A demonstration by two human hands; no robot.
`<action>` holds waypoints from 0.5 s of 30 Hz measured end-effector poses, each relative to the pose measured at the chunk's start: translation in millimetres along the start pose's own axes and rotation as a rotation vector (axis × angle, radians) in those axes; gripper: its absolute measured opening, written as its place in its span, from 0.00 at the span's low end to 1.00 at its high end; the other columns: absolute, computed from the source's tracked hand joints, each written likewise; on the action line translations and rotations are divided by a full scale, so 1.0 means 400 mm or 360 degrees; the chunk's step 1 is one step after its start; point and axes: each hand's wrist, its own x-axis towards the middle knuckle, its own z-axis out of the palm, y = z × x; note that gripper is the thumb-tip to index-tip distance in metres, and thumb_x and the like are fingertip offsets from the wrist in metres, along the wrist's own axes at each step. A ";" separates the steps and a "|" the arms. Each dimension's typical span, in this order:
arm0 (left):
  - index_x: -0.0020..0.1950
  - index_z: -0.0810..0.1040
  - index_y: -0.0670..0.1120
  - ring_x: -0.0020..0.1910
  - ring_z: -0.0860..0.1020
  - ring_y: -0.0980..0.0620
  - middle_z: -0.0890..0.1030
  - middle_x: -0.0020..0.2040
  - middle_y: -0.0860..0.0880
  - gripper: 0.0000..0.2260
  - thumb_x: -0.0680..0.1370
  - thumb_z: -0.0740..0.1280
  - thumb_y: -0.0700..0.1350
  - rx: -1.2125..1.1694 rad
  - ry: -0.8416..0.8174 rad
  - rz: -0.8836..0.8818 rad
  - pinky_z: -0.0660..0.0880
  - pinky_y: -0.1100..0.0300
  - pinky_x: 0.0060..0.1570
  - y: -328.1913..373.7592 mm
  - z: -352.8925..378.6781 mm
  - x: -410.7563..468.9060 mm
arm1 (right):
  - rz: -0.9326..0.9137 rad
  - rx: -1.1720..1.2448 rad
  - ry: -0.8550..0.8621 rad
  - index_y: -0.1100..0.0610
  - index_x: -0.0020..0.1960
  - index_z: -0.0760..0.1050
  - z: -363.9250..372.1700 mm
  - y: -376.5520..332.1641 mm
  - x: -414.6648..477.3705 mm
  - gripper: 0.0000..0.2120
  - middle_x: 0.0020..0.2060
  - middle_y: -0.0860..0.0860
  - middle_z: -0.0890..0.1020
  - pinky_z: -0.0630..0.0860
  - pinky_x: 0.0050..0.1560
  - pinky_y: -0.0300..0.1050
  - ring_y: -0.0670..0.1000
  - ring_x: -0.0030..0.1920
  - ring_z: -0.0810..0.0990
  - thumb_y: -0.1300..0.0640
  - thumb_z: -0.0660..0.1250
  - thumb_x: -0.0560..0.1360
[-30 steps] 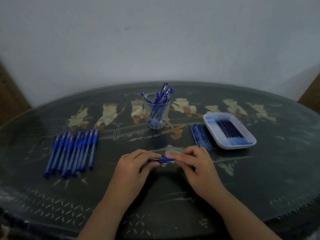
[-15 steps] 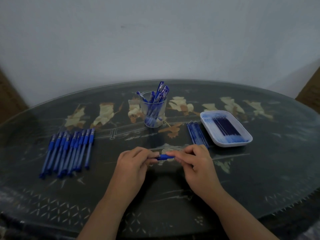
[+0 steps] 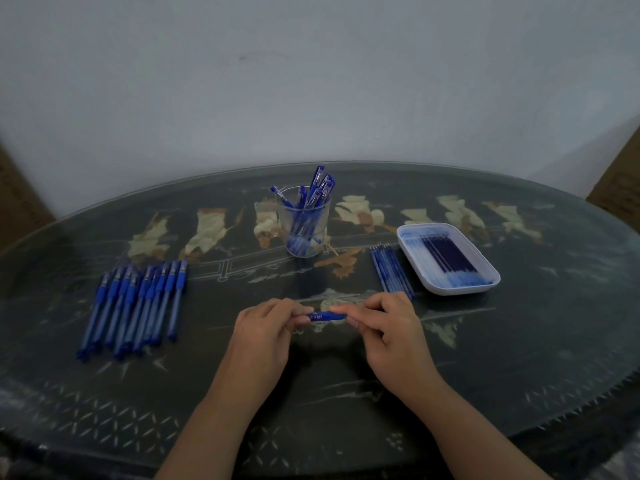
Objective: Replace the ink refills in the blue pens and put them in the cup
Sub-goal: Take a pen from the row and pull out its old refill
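Item 1. Blue pen [image 3: 325, 317]: held level just above the table [image 3: 519, 358], near its front middle, between both hands. Only a short blue length with pale lettering shows; both ends are hidden by fingers. Clock directions below are taken from this pen.

Item 2. Left hand [image 3: 266, 327]: at 9 o'clock, touching the pen. The fingers are curled and, with the thumb, pinch the pen's left end.

Item 3. Right hand [image 3: 384, 323]: at 3 o'clock, touching the pen. The fingers are curled and the fingertips [image 3: 341, 310] pinch the pen's right end.

Item 4. Cup [image 3: 304, 230]: clear, upright, at 12 o'clock, well apart from the hands. It holds a cluster of capped pens [image 3: 317, 188] leaning against the rim, most tilted right.

Item 5. Row of pens [image 3: 135, 306]: at 9 to 10 o'clock, lying flat side by side, touching or nearly so. The count is uncertain.

Item 6. Loose refills [image 3: 391, 271]: at 1 o'clock, a tight bundle lying flat, just beside the tray's left edge, with the near ends close to the right hand.

Item 7. Tray [image 3: 460, 289]: white, shallow, rectangular, at 2 o'clock. It holds darker refills [image 3: 446, 258] lying parallel.

Item 8. Wall [image 3: 311, 81]: pale and plain, behind the table at 12 o'clock.
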 end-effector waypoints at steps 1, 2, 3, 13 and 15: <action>0.49 0.81 0.51 0.49 0.73 0.75 0.74 0.45 0.69 0.12 0.72 0.65 0.36 0.0000 0.0008 0.0006 0.71 0.59 0.51 0.003 -0.002 0.001 | 0.0000 0.0004 0.0005 0.43 0.59 0.81 0.001 -0.001 -0.001 0.18 0.39 0.44 0.74 0.72 0.45 0.41 0.47 0.44 0.71 0.61 0.66 0.75; 0.49 0.81 0.51 0.49 0.74 0.73 0.74 0.45 0.69 0.11 0.73 0.66 0.36 -0.0006 0.0010 0.0011 0.72 0.59 0.51 0.005 -0.003 0.002 | 0.0002 0.0010 0.0012 0.44 0.59 0.81 0.001 -0.001 -0.001 0.18 0.39 0.44 0.74 0.72 0.46 0.41 0.47 0.44 0.72 0.61 0.66 0.75; 0.49 0.81 0.51 0.49 0.75 0.71 0.74 0.45 0.69 0.11 0.74 0.67 0.35 -0.0016 0.0003 0.0008 0.74 0.59 0.50 0.007 -0.004 0.001 | 0.0004 0.0016 0.0021 0.44 0.59 0.81 0.002 0.000 0.000 0.18 0.39 0.44 0.74 0.72 0.46 0.42 0.48 0.44 0.72 0.61 0.66 0.75; 0.50 0.83 0.46 0.49 0.78 0.62 0.79 0.48 0.59 0.16 0.69 0.72 0.27 -0.0036 0.0067 0.0023 0.75 0.58 0.51 0.002 -0.008 -0.002 | -0.0034 0.0012 0.0045 0.45 0.59 0.81 0.005 0.006 -0.001 0.19 0.39 0.44 0.73 0.72 0.45 0.42 0.48 0.43 0.71 0.65 0.69 0.74; 0.48 0.83 0.46 0.48 0.77 0.62 0.78 0.47 0.61 0.11 0.72 0.70 0.31 -0.0019 0.0099 0.0036 0.75 0.58 0.50 0.009 -0.008 0.000 | -0.0031 0.0019 0.0047 0.44 0.59 0.81 0.008 0.002 -0.003 0.19 0.39 0.44 0.73 0.72 0.45 0.42 0.48 0.43 0.71 0.63 0.68 0.74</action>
